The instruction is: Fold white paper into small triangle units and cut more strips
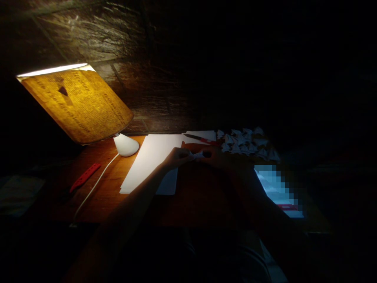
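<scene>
Between my two hands, over the middle of the wooden table, is a small piece of folded white paper [196, 156]. My left hand [177, 157] pinches its left end. At the opposite end, my right hand [214, 155] grips it too, though deep shadow covers most of those fingers. A stack of white paper sheets [156, 153] lies beneath and left of my left forearm. Just beyond my hands, a knife with a red handle [203, 139] rests partly over more white paper [206, 135].
Several folded paper pieces [240, 139] sit at the back right. A bright screen [269, 181], partly pixelated, lies near my right forearm. On the left stand a lit lamp [79, 104] with a white cord [96, 184] and a red cutter-like tool [85, 176]. A wall rises behind.
</scene>
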Demonstrator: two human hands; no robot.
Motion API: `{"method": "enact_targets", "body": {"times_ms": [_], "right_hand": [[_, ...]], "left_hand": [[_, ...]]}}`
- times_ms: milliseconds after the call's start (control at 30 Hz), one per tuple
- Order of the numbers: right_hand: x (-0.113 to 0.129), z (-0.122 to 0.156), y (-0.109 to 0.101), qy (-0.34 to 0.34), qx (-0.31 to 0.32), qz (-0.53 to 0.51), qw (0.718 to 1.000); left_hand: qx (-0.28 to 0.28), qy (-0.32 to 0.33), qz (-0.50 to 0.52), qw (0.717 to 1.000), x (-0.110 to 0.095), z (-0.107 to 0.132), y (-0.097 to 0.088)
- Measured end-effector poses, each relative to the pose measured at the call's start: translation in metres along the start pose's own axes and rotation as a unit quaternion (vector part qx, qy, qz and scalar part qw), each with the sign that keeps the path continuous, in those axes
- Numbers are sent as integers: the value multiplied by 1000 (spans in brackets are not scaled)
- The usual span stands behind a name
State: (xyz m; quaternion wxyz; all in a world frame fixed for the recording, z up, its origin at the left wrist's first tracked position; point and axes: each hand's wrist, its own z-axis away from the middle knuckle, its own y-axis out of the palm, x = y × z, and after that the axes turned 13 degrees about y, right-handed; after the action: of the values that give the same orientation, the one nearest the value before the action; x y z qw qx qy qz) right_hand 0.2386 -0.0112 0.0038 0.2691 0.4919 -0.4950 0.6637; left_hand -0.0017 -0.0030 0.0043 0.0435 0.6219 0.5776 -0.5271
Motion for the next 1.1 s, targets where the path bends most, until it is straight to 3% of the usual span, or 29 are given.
{"method": "enact_targets", "body": {"times_ms": [400, 633, 900, 1100], "right_hand": [[1, 3, -2, 12, 6, -24, 1000], [-1, 0, 0, 19, 12, -52, 998], [-1, -3, 1, 3, 42, -59, 997], [1, 0, 1, 14, 21, -47, 999]], "left_hand": [[-14, -24, 8, 1000, -16, -2, -4], [4, -35, 58, 998, -13, 0, -3], [-5, -14, 86, 996, 8, 0, 2], [-10, -48, 89, 995, -4, 0, 2]]}}
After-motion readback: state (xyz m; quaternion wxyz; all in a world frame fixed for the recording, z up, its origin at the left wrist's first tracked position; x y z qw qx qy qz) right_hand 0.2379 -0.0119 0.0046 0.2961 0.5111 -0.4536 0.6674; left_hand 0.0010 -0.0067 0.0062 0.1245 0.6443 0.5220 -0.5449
